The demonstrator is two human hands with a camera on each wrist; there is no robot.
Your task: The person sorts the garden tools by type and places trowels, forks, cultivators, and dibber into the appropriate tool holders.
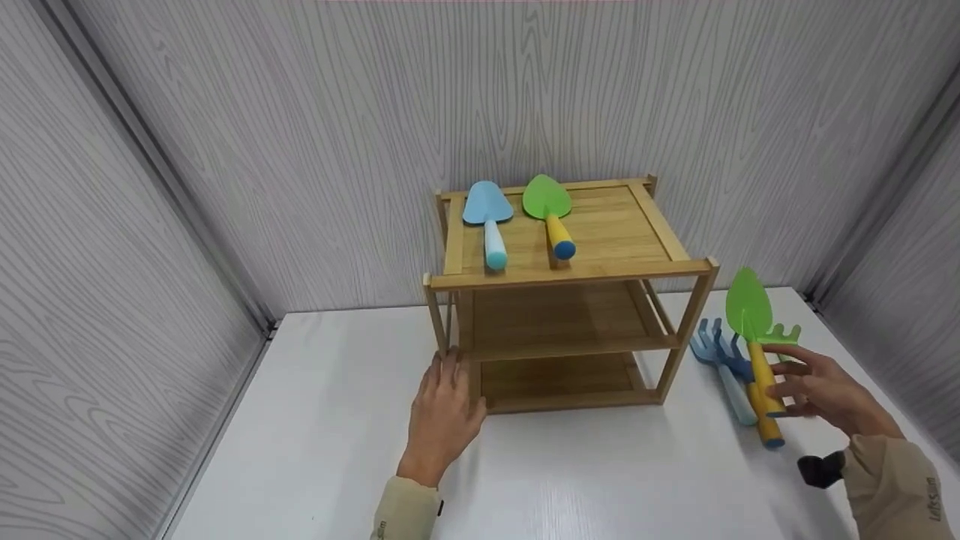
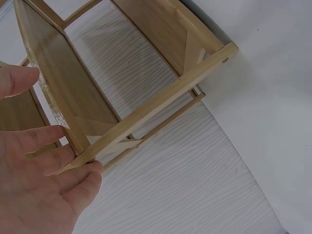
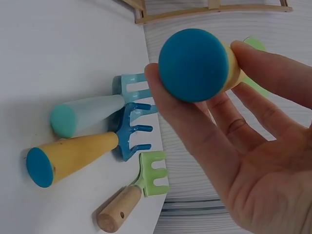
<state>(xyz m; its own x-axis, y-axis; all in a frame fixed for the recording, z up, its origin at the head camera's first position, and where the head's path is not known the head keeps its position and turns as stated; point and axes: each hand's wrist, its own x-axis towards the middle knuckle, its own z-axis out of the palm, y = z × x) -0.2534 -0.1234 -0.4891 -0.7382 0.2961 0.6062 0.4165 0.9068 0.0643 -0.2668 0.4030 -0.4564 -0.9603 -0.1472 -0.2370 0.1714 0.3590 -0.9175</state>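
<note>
My right hand [image 1: 829,391] pinches a green trowel [image 1: 748,306] by its yellow handle, blade pointing up and away. In the right wrist view the handle's blue end cap [image 3: 193,65] faces the camera, between thumb and fingers. The held trowel is above several hand rakes: a light blue rake [image 3: 95,111], a dark blue rake with a yellow handle [image 3: 80,153], and a green rake with a wooden handle [image 3: 130,195]. My left hand [image 1: 444,420] rests its fairly straight fingers against the front left post of a wooden shelf [image 1: 570,276], with the thumb apart.
On the top board lie a light blue trowel [image 1: 487,206] and a second green trowel [image 1: 547,198] with a yellow handle, side by side. The three-tier shelf stands on a white table [image 1: 330,420] near the back panel [image 1: 360,150]. Grey wood-patterned panels enclose the sides.
</note>
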